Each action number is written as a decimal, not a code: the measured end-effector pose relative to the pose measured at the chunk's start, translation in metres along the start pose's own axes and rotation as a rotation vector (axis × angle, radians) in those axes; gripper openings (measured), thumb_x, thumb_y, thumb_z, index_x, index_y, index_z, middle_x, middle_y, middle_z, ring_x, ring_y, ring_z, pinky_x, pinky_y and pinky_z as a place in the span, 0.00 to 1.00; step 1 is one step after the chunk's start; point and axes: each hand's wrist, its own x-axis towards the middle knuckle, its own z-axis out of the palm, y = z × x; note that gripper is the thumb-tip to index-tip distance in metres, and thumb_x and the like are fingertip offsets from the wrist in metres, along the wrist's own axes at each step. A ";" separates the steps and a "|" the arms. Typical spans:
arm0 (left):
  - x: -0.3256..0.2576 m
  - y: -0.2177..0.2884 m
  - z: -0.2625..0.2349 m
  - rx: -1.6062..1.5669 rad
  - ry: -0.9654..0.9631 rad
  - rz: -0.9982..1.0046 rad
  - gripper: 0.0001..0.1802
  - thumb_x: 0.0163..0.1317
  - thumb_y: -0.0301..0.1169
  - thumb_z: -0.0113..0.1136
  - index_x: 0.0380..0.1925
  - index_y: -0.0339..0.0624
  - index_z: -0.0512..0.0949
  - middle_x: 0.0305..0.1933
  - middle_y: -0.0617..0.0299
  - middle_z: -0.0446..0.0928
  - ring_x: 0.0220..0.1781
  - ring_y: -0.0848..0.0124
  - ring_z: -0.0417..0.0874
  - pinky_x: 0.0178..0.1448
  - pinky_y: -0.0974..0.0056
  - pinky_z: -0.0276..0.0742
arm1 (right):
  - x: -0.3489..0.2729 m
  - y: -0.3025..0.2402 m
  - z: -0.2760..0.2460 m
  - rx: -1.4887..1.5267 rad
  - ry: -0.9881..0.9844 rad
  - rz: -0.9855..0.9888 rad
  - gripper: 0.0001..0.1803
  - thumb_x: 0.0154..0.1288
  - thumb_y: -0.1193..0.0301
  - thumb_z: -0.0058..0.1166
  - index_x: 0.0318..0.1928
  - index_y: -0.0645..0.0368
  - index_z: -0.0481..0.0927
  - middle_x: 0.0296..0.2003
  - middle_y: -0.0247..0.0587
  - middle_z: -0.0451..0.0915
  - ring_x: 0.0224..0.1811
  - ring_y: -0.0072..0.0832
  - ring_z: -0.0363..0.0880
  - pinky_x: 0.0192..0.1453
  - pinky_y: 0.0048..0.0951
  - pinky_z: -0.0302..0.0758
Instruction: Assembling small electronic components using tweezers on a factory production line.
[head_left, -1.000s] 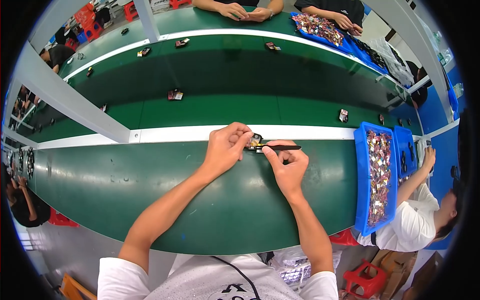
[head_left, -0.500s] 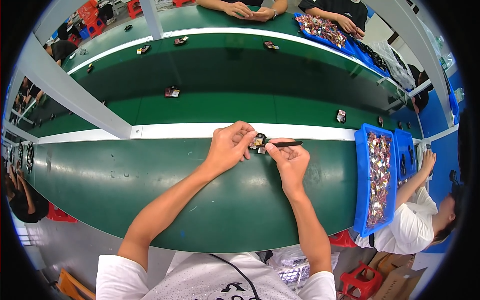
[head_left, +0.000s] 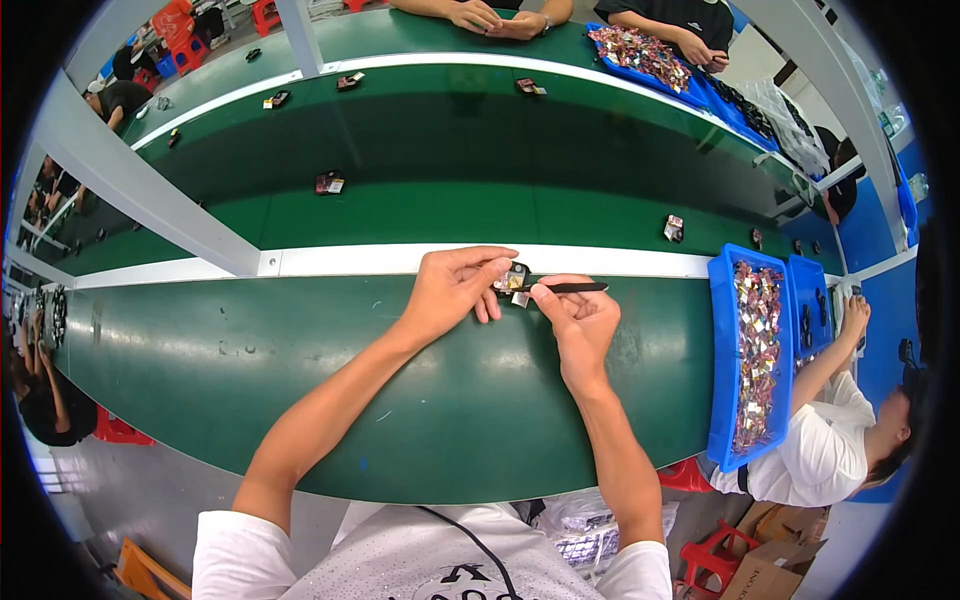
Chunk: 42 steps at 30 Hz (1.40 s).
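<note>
The little black case (head_left: 515, 280) is by the white rail (head_left: 350, 263), pinched in fingers of the left hand (head_left: 448, 292), likely kept still for the black stick (head_left: 580, 287) that fingers of the right hand (head_left: 583, 328) pinch.

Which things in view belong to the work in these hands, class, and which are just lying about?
Belonging:
- small black part, in the left hand's fingers
- black tool, in the right hand
- blue tray of small pieces, probably

Apparently just lying about:
- red stool
- cardboard box
</note>
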 end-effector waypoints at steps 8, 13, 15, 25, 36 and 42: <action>0.003 0.003 -0.006 -0.067 -0.070 -0.033 0.17 0.76 0.33 0.60 0.53 0.27 0.82 0.36 0.54 0.84 0.27 0.66 0.89 0.25 0.70 0.83 | -0.007 0.007 0.004 -0.210 0.103 -0.295 0.04 0.62 0.81 0.70 0.37 0.65 0.88 0.23 0.25 0.79 0.18 0.06 0.60 0.22 0.17 0.54; 0.003 0.002 -0.008 -0.095 -0.086 -0.008 0.17 0.76 0.32 0.59 0.53 0.27 0.82 0.36 0.53 0.84 0.27 0.66 0.90 0.26 0.70 0.83 | -0.006 0.008 0.006 -0.308 0.100 -0.417 0.04 0.60 0.80 0.72 0.34 0.65 0.89 0.24 0.27 0.82 0.17 0.09 0.59 0.21 0.18 0.53; 0.002 0.003 -0.008 -0.094 -0.083 -0.010 0.17 0.76 0.32 0.59 0.53 0.27 0.82 0.36 0.53 0.84 0.27 0.65 0.90 0.26 0.70 0.83 | -0.007 0.007 0.006 -0.298 0.096 -0.398 0.04 0.60 0.80 0.72 0.33 0.66 0.88 0.25 0.28 0.84 0.17 0.09 0.59 0.21 0.18 0.53; 0.002 0.002 -0.009 -0.115 -0.075 -0.018 0.15 0.76 0.30 0.58 0.53 0.27 0.83 0.32 0.56 0.81 0.28 0.65 0.89 0.26 0.69 0.84 | -0.007 0.010 0.005 -0.278 0.086 -0.361 0.05 0.60 0.80 0.72 0.31 0.69 0.88 0.35 0.33 0.90 0.16 0.09 0.58 0.21 0.20 0.53; 0.001 0.002 -0.010 -0.076 -0.087 -0.003 0.16 0.72 0.26 0.62 0.54 0.25 0.81 0.37 0.49 0.86 0.27 0.67 0.89 0.28 0.69 0.84 | -0.005 0.008 0.002 -0.340 0.057 -0.355 0.04 0.60 0.80 0.71 0.33 0.68 0.88 0.30 0.31 0.88 0.15 0.09 0.57 0.21 0.21 0.52; 0.001 0.003 -0.011 -0.072 -0.068 0.011 0.15 0.72 0.26 0.62 0.53 0.25 0.82 0.35 0.50 0.86 0.27 0.67 0.89 0.28 0.69 0.84 | -0.004 0.008 0.004 -0.299 0.055 -0.391 0.04 0.60 0.81 0.71 0.35 0.67 0.88 0.31 0.32 0.88 0.15 0.09 0.59 0.21 0.20 0.54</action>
